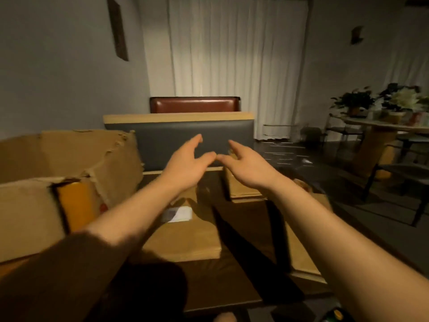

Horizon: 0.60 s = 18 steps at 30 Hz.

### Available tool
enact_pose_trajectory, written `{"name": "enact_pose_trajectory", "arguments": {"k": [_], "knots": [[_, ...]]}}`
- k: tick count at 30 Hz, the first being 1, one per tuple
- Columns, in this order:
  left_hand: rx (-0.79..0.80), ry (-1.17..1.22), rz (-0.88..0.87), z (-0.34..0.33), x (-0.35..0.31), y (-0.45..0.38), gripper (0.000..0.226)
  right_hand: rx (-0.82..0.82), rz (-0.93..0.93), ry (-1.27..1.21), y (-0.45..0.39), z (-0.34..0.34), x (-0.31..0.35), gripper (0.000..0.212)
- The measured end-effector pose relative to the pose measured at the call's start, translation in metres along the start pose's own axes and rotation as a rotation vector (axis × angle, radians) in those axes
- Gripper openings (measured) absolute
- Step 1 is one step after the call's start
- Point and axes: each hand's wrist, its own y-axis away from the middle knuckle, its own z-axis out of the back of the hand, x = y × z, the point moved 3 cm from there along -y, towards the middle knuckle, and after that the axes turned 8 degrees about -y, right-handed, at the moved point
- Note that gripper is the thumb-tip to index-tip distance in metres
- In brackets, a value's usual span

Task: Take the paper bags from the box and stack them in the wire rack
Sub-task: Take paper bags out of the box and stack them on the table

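Dim room; white curtain point(236, 66) behind grey booth seat point(178, 140); round table point(380, 129) with plants point(355, 101) right

The torn cardboard box point(69, 159) looks rough and matt; the far seat back point(195, 105) is glossy brown leather; curtains point(232, 54) are soft cloth.

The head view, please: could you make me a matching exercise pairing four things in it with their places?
Things:
1. cardboard box
2. left hand
3. potted plants
4. white label

Places:
A. far right, on a round table
B. stuck on a brown bundle, below the forearms
C. left edge, flaps torn open
D. centre, raised before the grey seat back

Pairs: 1-C, 2-D, 3-A, 4-B
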Motion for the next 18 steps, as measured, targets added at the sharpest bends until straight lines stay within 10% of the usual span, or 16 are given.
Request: {"name": "enact_pose_trajectory", "arguments": {"k": [8,18], "knots": [[-0.106,-0.449,0.162,0.229,0.111,-0.021,0.038,0.259,0.359,0.034,-0.104,-0.139,0.177,0.054],[0.615,-0.812,0.613,0.286,0.304,-0.088,0.079,0.909,0.221,0.707,-0.25,-0.319,0.203,0.068]]}}
